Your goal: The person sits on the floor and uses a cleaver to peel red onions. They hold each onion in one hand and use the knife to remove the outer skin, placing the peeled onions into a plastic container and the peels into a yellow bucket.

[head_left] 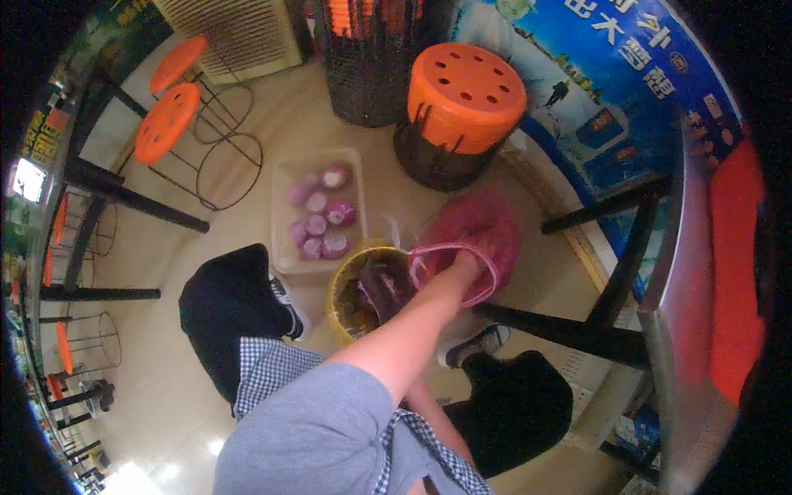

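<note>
My left hand [477, 249] is inside a pink mesh bag [498, 216], reaching in through its rimmed opening. The mesh blurs my fingers, and what they touch cannot be made out. My right forearm [436, 421] runs up beneath the left one, which hides my right hand. Between my feet stands a yellow-rimmed bin [334, 300] with a liner, holding dark purple scraps [380, 284]. Just beyond it, a translucent plastic basket [278, 210] on the floor holds several peeled red onions [317, 224] with trimmed ends.
Stacked orange stools [467, 93] stand ahead, beside a dark ribbed bin [365, 80]. More orange stools [170, 127] with wire legs are at left. A table [687, 266] with black legs [569, 331] rises close at right, before a printed wall poster [594, 105].
</note>
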A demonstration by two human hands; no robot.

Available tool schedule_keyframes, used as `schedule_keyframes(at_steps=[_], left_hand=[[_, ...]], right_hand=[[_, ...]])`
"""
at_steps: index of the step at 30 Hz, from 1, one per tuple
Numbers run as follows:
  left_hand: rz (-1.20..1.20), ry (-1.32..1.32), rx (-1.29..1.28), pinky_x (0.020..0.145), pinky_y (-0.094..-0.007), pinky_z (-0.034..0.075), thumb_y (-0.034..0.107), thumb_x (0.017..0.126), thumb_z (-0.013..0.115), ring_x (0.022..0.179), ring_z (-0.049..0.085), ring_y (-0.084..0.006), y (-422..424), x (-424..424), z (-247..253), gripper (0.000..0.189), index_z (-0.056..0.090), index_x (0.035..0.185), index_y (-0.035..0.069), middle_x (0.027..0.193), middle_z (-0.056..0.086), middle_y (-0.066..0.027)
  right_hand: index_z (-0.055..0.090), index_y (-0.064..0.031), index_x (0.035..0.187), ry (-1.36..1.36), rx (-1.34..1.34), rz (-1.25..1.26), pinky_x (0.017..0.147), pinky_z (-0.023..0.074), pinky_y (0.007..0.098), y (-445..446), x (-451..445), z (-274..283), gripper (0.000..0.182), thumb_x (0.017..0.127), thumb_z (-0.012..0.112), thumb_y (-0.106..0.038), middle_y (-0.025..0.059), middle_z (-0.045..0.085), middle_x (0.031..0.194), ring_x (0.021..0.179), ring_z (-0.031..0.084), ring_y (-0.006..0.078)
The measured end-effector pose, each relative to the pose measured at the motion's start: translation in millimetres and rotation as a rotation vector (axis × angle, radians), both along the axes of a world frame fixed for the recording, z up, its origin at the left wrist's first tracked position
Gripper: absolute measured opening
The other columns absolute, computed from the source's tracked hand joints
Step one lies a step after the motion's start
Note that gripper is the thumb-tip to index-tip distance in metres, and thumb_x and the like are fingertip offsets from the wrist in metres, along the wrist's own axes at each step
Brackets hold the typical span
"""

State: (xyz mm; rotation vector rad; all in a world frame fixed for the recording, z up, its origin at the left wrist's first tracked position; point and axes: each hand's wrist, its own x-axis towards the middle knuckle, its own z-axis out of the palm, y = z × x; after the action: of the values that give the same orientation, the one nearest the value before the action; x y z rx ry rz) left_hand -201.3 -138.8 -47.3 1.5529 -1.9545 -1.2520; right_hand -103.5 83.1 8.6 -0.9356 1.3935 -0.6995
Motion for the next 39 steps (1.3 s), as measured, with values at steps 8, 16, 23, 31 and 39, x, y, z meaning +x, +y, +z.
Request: schedule_keyframes(at_steps=[8,16,23,31,39], left_hand=[[0.054,-0.070,-0.010,0.088,-0.0423,0.046,0.034,0.068,0.073,0.106,0.056,-0.0328,-27.1,-7.0,-17.6,0.068,0.047,0.121,0.001,0.111,0.059,-0.0211],[0.093,-0.067,-0.005,0.088,-0.0428,0.046,0.034,0.065,0.075,0.106,0.056,-0.0334,-34.1,-8.6,-10.4,0.071,0.046,0.121,0.001,0.110,0.059,-0.0214],[0.115,-0.080,-0.032,0.087,-0.0433,0.047,0.035,0.063,0.078,0.106,0.056,-0.0339,-26.2,-18.0,-16.5,0.074,0.046,0.121,0.001,0.109,0.059,-0.0216],[0.082,-0.109,-0.108,0.087,-0.0437,0.047,0.035,0.060,0.080,0.106,0.056,-0.0344,-22.3,2.0,12.1,0.078,0.045,0.121,0.001,0.109,0.059,-0.0219],[-0.096,-0.180,0.070,0.091,-0.0426,0.045,0.042,0.054,0.084,0.108,0.056,-0.0362,7.9,88.9,79.5,0.092,0.043,0.126,0.001,0.117,0.057,-0.0204]], right_hand=[[0.038,-0.0041,0.135,0.057,0.015,0.108,0.107,0.0297,0.0367,-1.4,2.5,0.1,0.059,0.089,0.055,-0.037,0.0178,0.041,0.140,0.130,0.037,0.0287],[0.042,-0.0040,0.132,-0.031,0.100,0.077,0.107,0.0308,0.0366,-22.5,3.0,32.5,0.056,0.088,0.059,-0.033,0.0172,0.044,0.137,0.127,0.040,0.0283],[0.045,-0.0032,0.128,-0.197,0.141,-0.125,0.104,0.0335,0.0337,-33.8,13.2,42.5,0.057,0.084,0.067,-0.031,0.0119,0.047,0.133,0.122,0.043,0.0210],[0.053,-0.0006,0.113,0.398,-0.038,0.170,0.083,0.0471,0.0420,-39.9,2.1,61.5,0.044,0.079,0.067,-0.024,0.0225,0.061,0.098,0.095,0.059,0.0378],[0.055,0.0000,0.102,0.229,0.008,-0.249,0.073,0.0481,0.0421,-16.3,-33.0,9.2,0.034,0.073,0.063,-0.014,0.0185,0.063,0.085,0.078,0.061,0.0344]])
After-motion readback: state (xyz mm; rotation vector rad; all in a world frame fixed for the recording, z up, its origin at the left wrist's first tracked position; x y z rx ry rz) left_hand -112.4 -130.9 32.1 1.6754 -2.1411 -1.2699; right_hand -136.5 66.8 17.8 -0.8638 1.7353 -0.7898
